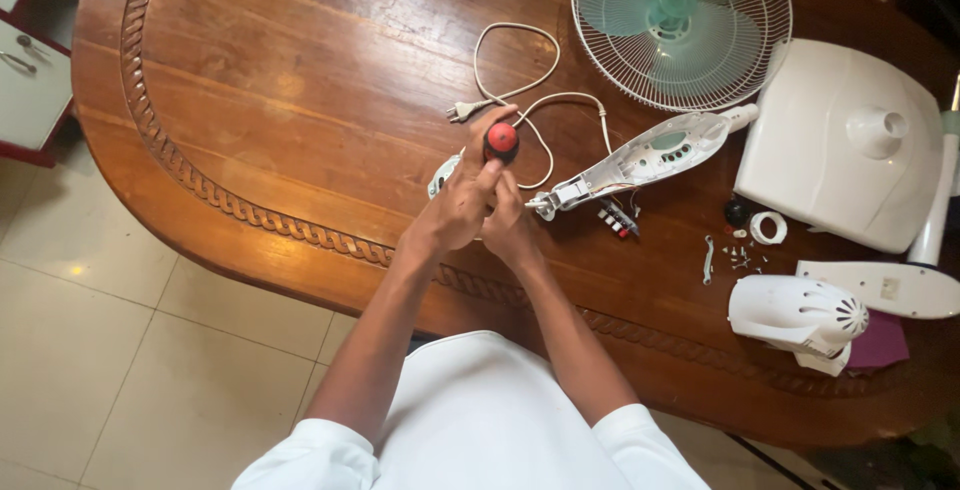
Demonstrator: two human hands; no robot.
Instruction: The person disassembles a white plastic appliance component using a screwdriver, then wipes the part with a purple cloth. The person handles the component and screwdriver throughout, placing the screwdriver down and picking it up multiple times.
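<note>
Two hands, left [455, 212] and right [508, 228], grip one screwdriver [501, 140] (red-topped).

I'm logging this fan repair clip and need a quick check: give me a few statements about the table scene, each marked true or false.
1. The left hand grips a red-and-black screwdriver handle. True.
2. The round white fan guard with teal blades lies on the floor. False: it lies on the carved wooden table.
3. The white power cord is plugged into a socket. False: its plug lies loose on the table.
4. The right hand touches the left hand. True.
</note>
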